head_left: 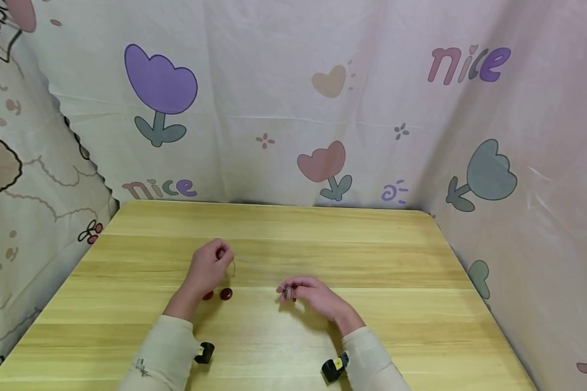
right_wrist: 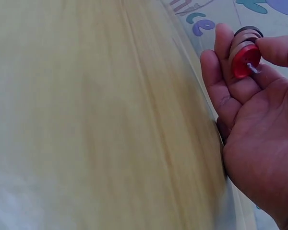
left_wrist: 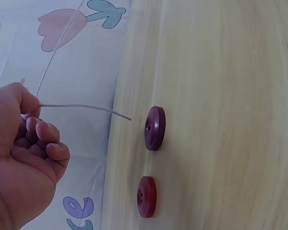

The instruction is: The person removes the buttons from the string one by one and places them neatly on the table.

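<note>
My left hand (head_left: 209, 267) pinches a thin pale string (left_wrist: 81, 106) between thumb and forefinger, its other fingers curled in. A short loose end hangs past the fingertips, and the rest runs off toward my right hand. With thumb and fingers, my right hand (head_left: 319, 296) grips a stack of round buttons (right_wrist: 246, 61); the red one facing the camera has a bit of string sticking out of its middle. Below my left hand, a dark red button (left_wrist: 155, 128) and a brighter red button (left_wrist: 147, 197) lie apart on the table. Several buttons in the stack are partly hidden by fingers.
The wooden table (head_left: 411, 326) reaches back to a curtain (head_left: 254, 81) printed with flowers and words, which also hangs along both sides. A black camera (head_left: 205, 353) sits at the left wrist, another black camera (head_left: 332, 370) at the right.
</note>
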Motion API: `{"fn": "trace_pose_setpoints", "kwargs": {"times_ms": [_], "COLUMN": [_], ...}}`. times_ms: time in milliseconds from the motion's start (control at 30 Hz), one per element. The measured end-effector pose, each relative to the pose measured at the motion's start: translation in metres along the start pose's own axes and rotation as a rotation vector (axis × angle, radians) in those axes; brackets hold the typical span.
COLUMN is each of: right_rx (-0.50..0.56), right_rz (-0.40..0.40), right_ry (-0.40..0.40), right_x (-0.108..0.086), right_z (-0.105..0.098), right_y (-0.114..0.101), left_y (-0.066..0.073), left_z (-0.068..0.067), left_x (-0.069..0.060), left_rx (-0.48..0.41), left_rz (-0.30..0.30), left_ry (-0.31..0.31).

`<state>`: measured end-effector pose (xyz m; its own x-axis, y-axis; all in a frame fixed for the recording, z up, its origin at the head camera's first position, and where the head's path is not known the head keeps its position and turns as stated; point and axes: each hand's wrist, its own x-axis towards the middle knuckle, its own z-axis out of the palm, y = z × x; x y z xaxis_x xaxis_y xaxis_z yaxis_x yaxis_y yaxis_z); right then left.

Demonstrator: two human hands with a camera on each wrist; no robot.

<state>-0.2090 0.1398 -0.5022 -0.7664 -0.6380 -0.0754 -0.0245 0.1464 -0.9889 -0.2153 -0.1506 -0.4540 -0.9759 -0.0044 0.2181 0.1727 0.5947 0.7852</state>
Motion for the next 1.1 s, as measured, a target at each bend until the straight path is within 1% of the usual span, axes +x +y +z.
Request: {"fn": "trace_pose_setpoints", "kwargs": {"times_ms": [433, 600, 700, 800, 1033, 1100], "right_rx": [0.032, 0.013, -0.014, -0.018, -0.023, -0.032], "right_rz": [-0.020, -0.033, -0.042, -0.040, -0.023, -0.012], "right_ry": [-0.052, -0.044, -0.019, 0.017, 0.146, 0.168], "right_x": [0.000, 0.001, 0.002, 0.004, 0.006, 0.005], "right_z": [-0.003, -0.003, -0.002, 0.001, 0.009, 0.010], "right_y": [-0.002, 0.000, -0.001, -0.002, -0.006, -0.008], "left_y": [-0.003, -0.003, -0.001, 0.001, 0.003, 0.004], "left_z": [-0.001, -0.001, -0.001, 0.000, 0.003, 0.003], "left_x": [0.002, 0.001, 0.001, 0.000, -0.001, 0.000], "left_rx": [-0.009, -0.006, -0.010, -0.019, -0.033, -0.039], "left_rz": [-0.010, -0.008, -0.005, -0.008, -0.002, -0.001], "left_ry": [-0.003, -0.001, -0.002, -0.013, -0.036, -0.034]}}
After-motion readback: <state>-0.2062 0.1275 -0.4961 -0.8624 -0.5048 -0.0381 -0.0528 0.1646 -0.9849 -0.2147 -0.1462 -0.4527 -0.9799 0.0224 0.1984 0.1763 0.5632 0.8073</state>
